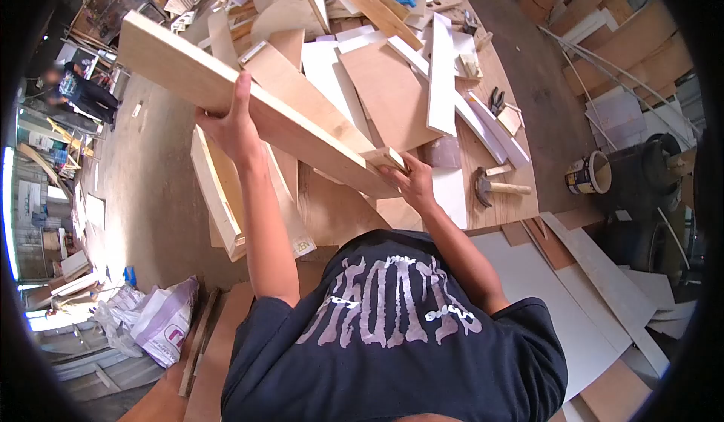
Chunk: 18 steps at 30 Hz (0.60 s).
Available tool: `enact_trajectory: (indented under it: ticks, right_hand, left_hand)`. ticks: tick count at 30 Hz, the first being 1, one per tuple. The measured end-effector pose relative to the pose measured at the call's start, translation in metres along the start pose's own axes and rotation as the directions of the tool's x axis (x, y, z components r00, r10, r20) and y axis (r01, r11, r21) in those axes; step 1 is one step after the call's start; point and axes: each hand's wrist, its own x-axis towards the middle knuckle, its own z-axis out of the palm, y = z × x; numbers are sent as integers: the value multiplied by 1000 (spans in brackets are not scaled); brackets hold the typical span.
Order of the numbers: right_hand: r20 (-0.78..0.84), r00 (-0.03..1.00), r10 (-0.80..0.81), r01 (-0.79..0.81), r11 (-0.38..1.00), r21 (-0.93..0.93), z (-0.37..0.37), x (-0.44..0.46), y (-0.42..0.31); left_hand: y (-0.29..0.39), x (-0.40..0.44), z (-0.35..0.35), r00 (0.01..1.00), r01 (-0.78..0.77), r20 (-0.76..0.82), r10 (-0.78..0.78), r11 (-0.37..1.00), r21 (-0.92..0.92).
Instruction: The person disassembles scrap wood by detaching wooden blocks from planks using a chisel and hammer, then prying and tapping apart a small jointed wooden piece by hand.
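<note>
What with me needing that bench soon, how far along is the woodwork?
Apparently done: the narrow wooden frame left on the table looks assembled.
In hand: a long board, gripped by the left hand, and a small block at its near end in the right hand; I can't tell if it's fastened.
Possibly left: the brown panel, lying loose.

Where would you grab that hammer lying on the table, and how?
I'd take the outer part of its wooden handle, reaching down from above on the person's right. The hammer lies with its metal head to the left and the handle's free end to the right. A small wood piece sits by the head end, so the outer end looks easier.
</note>
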Motion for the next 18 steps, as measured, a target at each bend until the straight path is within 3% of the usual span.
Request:
enact_trajectory:
  ticks: [2, 3, 5, 6, 9, 11, 12, 15, 16, 17, 18]
  right_hand:
    - [-39, 997, 60, -65, 985, -159, 4, -4, -9]
    - [-50, 997, 51, -55, 993, -101, 6, 2, -7]
    - [-40, 996, -81, 71, 976, -206, -15, 10, -5]
    - [-78, 911, -405, 358, 870, -338, -26, 8, -6]
    - [-73, 945, -317, 283, 912, -296, -58, -10, -2]
    - [-131, 928, -350, 299, 905, -302, -90, -22, 24]
    - [-170, 948, -269, 200, 919, -341, -116, -31, 36]
    - [-252, 934, -253, 44, 782, -622, -194, -50, 90]
    - [-251, 963, -96, -105, 726, -679, -214, -63, 91]
    - [-234, 968, -91, -95, 730, -677, -228, -77, 100]
    - [-247, 964, -101, -136, 612, -779, -242, -87, 112]
  left_hand:
    - [-13, 7, 7, 992, 40, -125, -14, 978, 203]
    - [0, 11, 23, 996, -11, -89, 32, 974, 226]
    - [-3, 10, 48, 989, -66, -103, 108, 936, 345]
    - [-13, 13, 55, 981, -92, -121, 152, 912, 399]
    - [-14, 16, 77, 985, -99, -94, 142, 925, 368]
    - [-17, 19, 91, 988, -108, -57, 143, 911, 397]
    - [-18, 16, 101, 990, -110, -34, 138, 898, 426]
    - [-30, 20, 124, 985, -138, -15, 169, 846, 514]
    - [-30, 18, 132, 987, -124, -13, 162, 803, 583]
    - [-29, 16, 139, 988, -109, -13, 155, 753, 649]
    - [-36, 16, 149, 977, -143, -31, 211, 756, 639]
